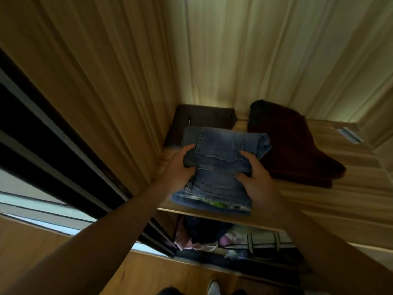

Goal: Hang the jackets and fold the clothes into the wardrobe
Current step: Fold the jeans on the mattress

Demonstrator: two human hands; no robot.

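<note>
The left hand [179, 168] and right hand [258, 185] each grip one side of the folded jeans [221, 160], fingers curled round its edges, both equally near. The jeans sit over the shelf [319, 199] front edge, long axis pointing inward. Directly behind lies a brown folded garment [204, 117]. A maroon garment [295, 150] bounds the right, the side wall [127, 103] the left.

Dim, warm-toned view. Inside the wardrobe [255, 50] a pale glow rises from the back edge of the shelf [319, 199] up the rear wall. The forearms [95, 231] and the space beneath lie shadowed. Soft blur throughout, lines bowing toward the edges.
</note>
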